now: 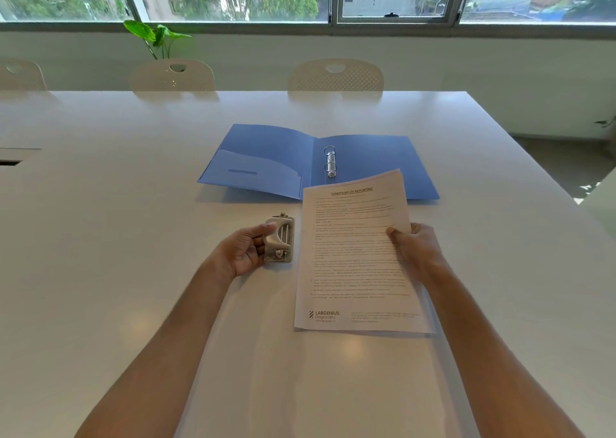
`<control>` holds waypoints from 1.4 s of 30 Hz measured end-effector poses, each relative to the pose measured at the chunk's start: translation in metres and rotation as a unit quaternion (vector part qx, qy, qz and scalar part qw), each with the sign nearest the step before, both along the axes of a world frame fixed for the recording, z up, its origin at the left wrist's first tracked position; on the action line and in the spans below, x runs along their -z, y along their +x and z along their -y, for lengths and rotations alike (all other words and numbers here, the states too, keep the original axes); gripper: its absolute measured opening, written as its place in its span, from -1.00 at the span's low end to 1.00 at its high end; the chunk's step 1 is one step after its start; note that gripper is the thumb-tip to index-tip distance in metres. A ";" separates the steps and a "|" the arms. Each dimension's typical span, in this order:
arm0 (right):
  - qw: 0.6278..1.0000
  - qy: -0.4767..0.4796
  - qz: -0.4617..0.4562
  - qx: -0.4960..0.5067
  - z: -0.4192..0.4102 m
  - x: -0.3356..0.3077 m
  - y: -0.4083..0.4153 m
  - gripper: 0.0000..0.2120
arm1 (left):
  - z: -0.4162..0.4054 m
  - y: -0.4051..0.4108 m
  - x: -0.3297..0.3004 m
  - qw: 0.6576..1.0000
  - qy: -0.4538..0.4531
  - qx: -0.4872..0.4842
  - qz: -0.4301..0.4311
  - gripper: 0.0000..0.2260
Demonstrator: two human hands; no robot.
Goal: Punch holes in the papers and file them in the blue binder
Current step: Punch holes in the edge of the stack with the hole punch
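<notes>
Gripping a metal hole punch (279,238) in the curled left hand (242,250), a person pinches the right edge of the papers (358,254) with the right hand (416,245), just before the open blue binder (266,157) on a white table (100,204).

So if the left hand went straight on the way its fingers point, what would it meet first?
The left hand already grips the hole punch, fingers pointing right. Beyond the punch, the papers' left edge comes next, probably, though its height above the table is unclear.
</notes>
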State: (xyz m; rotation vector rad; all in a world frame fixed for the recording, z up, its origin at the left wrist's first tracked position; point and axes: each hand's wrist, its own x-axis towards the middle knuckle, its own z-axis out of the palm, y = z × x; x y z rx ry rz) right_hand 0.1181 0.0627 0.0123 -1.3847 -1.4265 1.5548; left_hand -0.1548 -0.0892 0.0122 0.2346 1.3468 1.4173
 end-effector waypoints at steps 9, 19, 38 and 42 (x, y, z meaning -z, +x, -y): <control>0.998 -0.028 -0.051 -0.012 0.006 -0.007 0.000 -0.92 | 0.000 0.006 -0.004 1.000 0.000 0.015 -0.011 -0.88; 0.998 -0.025 -0.046 -0.018 0.006 -0.001 -0.005 -0.91 | -0.001 0.012 -0.004 1.000 -0.002 0.026 0.000 -0.89; 0.999 0.009 -0.036 0.021 0.000 0.013 -0.009 -0.90 | -0.001 0.016 -0.003 0.999 0.000 0.031 -0.018 -0.84; 0.999 0.008 -0.036 0.014 0.000 0.011 -0.011 -0.89 | 0.000 0.017 -0.005 0.999 0.002 0.036 -0.021 -0.81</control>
